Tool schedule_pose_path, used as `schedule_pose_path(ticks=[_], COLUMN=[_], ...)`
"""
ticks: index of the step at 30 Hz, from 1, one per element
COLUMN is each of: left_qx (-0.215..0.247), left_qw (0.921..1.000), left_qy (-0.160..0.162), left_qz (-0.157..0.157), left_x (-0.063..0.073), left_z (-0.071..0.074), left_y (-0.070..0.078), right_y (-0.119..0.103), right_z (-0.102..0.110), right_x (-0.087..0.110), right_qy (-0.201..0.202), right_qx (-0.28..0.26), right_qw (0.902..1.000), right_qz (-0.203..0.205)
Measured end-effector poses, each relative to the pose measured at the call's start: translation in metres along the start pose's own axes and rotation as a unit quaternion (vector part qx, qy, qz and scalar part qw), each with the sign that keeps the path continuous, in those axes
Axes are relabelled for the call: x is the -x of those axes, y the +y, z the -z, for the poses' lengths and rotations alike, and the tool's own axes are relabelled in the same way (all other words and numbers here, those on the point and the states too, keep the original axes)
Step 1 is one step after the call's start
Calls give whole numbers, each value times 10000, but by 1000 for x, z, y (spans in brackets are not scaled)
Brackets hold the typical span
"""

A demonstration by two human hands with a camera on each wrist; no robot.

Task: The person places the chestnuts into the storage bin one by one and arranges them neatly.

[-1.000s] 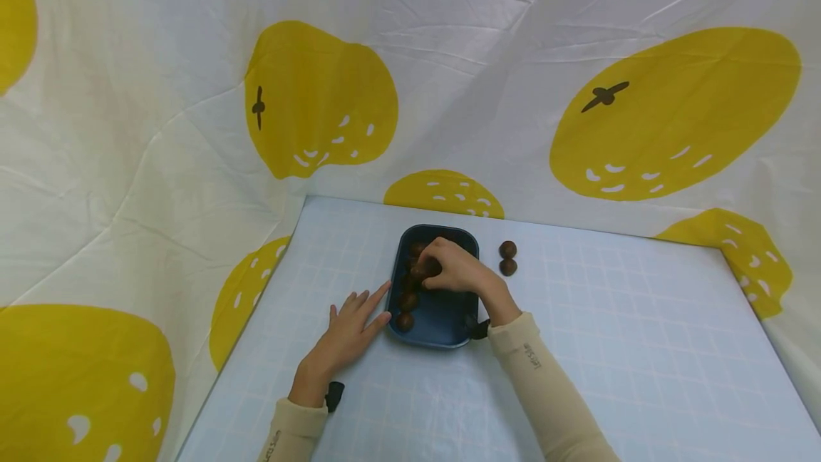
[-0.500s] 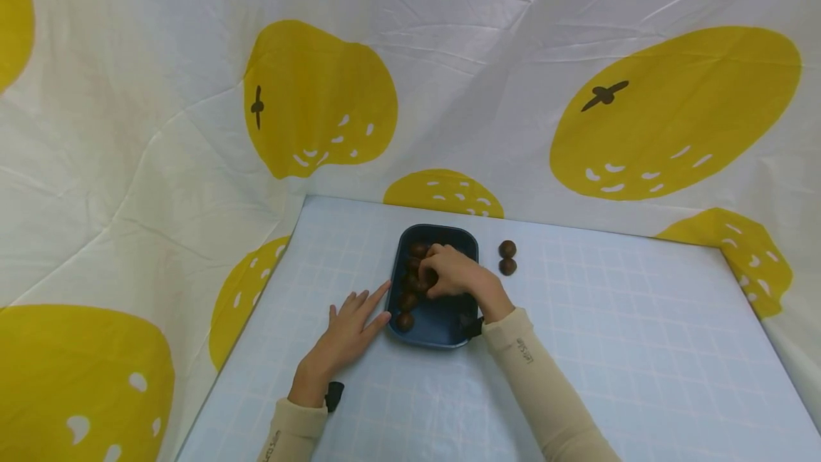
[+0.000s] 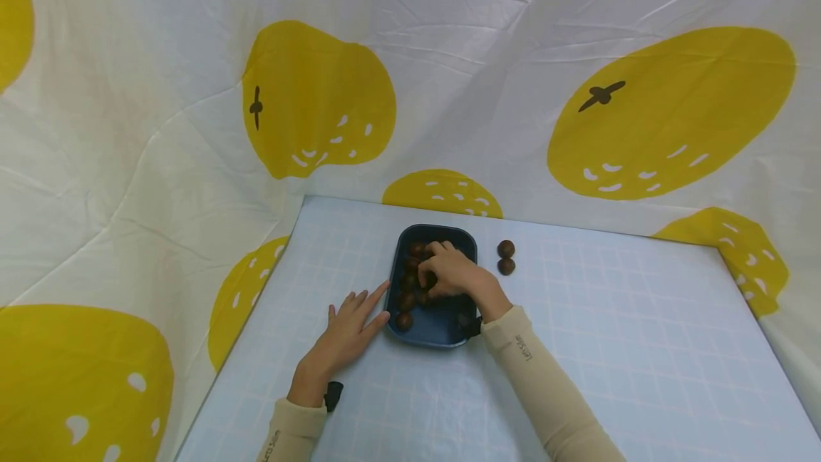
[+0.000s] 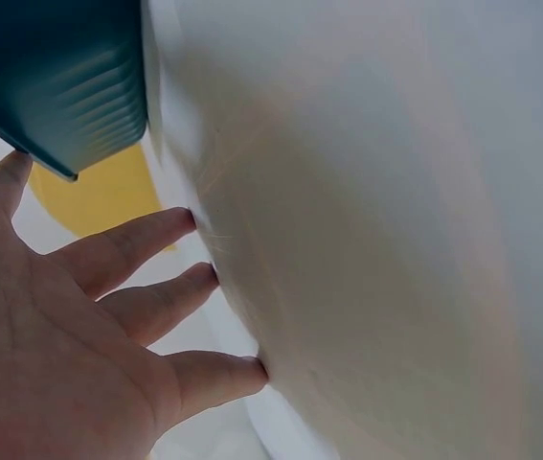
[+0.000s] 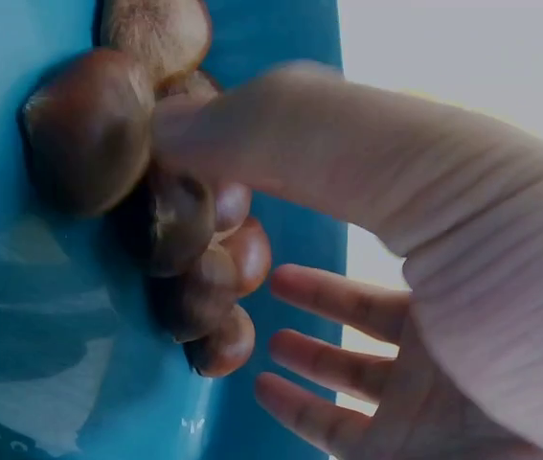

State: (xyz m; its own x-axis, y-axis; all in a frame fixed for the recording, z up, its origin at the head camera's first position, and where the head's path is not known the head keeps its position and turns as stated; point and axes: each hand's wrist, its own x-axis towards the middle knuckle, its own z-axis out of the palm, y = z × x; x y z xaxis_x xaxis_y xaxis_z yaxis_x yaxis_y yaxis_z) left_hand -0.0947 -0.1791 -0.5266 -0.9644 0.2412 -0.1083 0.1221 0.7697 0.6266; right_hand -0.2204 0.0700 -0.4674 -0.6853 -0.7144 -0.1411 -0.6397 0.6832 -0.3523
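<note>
Brown chestnuts (image 3: 404,321) lie in a dark blue tray (image 3: 466,236), lined up along its left side. My right hand (image 3: 449,269) reaches into the tray from the right. Its thumb and index finger pinch a chestnut (image 5: 180,225), which the thumb partly covers. Another chestnut (image 5: 89,129) sits right at the thumb tip. The other three fingers (image 5: 324,292) of this hand stretch out past the row. My left hand (image 3: 346,330) rests spread on the table, its index finger and thumb at the tray's left wall; three fingertips press the cloth in the left wrist view.
Two more chestnuts (image 3: 506,257) lie one behind the other on the table, just right of the tray. A pale blue checked cloth (image 3: 616,348) covers the table. Behind and to the left hangs a white curtain (image 3: 462,127) with yellow fruit prints.
My right hand has shifted slightly toward me within the tray, and a chestnut now shows below its thumb. More of the left row is uncovered. My left hand stays in place.
</note>
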Motion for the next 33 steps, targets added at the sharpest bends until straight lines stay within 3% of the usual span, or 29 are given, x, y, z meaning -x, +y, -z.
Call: schedule_pose_path(ticks=[13,22,33], left_qx=[85,6,12], left_qw=[10000,10000,9999], left_qy=[-28,39,124], left_qz=[-21,45,-42], left_x=[-2,1,1], left_z=[0,0,0], left_y=[2,2,2], right_y=[-2,1,16], right_z=[-4,11,20], right_x=[-1,8,29], right_qy=[150,722,1318], right_qx=[-64,-968,-1736], right_qw=[9999,9926,9759], right_qz=[-51,134,94])
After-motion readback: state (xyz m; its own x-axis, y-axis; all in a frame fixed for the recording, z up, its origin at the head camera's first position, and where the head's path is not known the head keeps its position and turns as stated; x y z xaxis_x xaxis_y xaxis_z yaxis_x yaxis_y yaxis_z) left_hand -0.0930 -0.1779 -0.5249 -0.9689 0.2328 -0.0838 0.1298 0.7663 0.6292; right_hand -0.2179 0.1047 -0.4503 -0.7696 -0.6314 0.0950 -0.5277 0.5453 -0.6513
